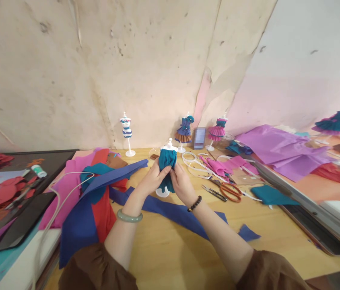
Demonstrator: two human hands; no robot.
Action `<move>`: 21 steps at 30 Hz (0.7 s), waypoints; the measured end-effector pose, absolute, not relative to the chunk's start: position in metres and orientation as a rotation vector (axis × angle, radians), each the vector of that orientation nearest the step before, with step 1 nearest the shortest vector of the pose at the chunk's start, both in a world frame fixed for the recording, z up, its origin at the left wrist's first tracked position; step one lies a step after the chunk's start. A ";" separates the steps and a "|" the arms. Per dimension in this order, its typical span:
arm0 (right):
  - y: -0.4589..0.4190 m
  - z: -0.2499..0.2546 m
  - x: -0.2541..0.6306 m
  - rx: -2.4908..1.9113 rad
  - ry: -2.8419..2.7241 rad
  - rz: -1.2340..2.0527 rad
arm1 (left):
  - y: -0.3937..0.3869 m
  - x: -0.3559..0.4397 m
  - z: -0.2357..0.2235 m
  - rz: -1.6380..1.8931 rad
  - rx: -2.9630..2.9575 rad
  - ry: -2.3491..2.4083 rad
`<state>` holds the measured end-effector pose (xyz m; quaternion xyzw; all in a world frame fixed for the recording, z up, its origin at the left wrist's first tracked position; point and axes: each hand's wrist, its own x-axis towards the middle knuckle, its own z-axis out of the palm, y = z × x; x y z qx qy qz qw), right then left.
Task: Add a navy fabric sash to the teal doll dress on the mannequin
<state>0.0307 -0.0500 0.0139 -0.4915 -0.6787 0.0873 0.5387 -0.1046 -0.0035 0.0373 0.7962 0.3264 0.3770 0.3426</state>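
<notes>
A small white mannequin (169, 144) stands on the wooden table (170, 249), wrapped in teal cloth (167, 158). My left hand (152, 180) and my right hand (182, 183) are both closed on the teal cloth at the mannequin's waist, fingers pinching it from either side. Its round white base (161, 193) shows just below my hands. A long blue fabric strip (170, 210) lies on the table under my wrists.
Three other dressed mini mannequins (126, 129) (184, 129) (217, 129) stand by the wall. Orange-handled scissors (229, 191) and snips (213, 192) lie right of my hands. Piles of blue, red and pink cloth (91, 201) lie left; purple paper (281, 151) lies right. A white cable (52, 217) curves at left.
</notes>
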 end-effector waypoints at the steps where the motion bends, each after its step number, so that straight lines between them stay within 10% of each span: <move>1: -0.049 0.013 0.031 -1.157 -1.609 0.230 | -0.003 -0.105 0.037 0.981 2.068 0.850; 21: -0.044 0.009 0.039 -1.150 -1.588 0.468 | -0.010 -0.111 0.055 0.921 2.021 0.844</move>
